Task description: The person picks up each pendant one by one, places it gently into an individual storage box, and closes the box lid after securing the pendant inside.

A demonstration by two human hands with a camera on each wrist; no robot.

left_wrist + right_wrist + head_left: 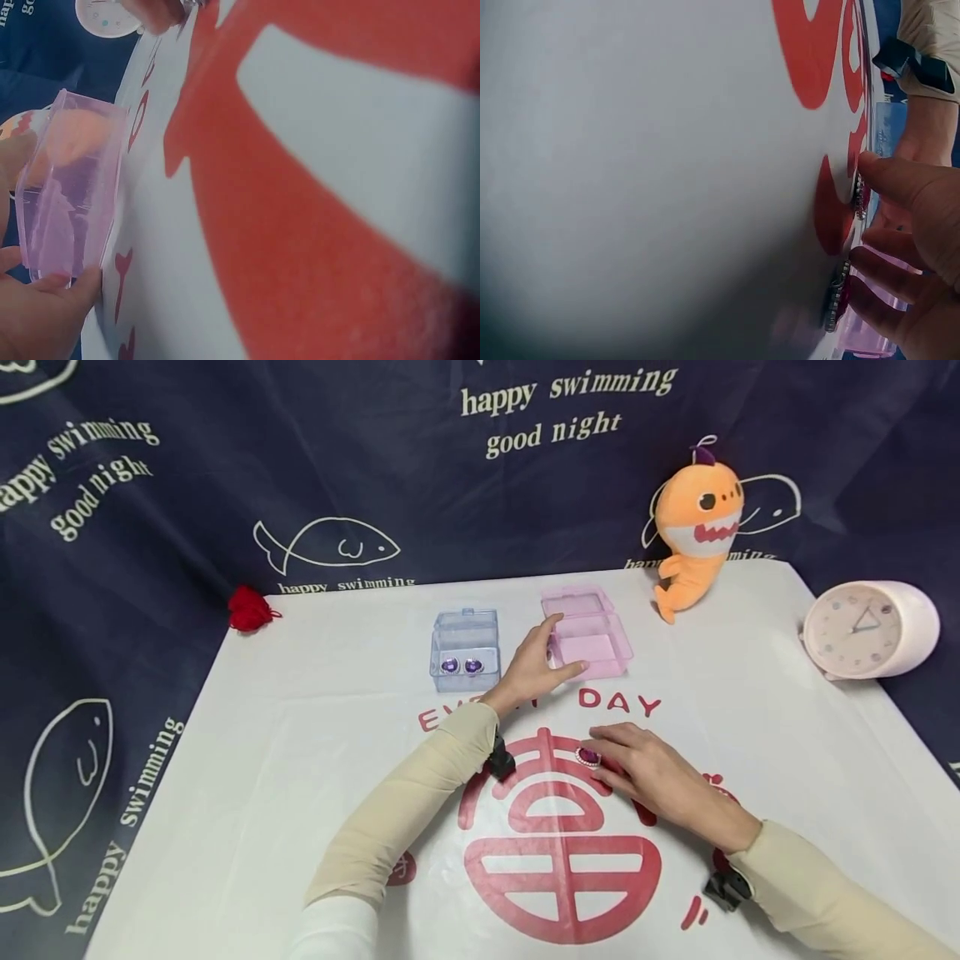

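Observation:
My left hand [534, 664] holds a see-through pink box [592, 647] with its lid up; in the left wrist view the thumb and fingers span one end of this box [71, 187]. A small shiny piece by the palm is mostly hidden. On the table, my right hand [645, 768] is spread low beside an oval purple-red gem piece [588, 757] with a sparkling rim. Up close in the right wrist view, one gem piece [860, 196] lies near the thumb and another gem piece [838, 296] lies at the other fingertips, both on the table.
An open see-through blue box [465, 652] with two purple gem pieces [461, 666] stands left of the pink one. At the back are a red bundle [251, 610], an orange plush shark [697, 539] and a white clock [870, 628]. A dark blue printed curtain [465, 468] hangs behind.

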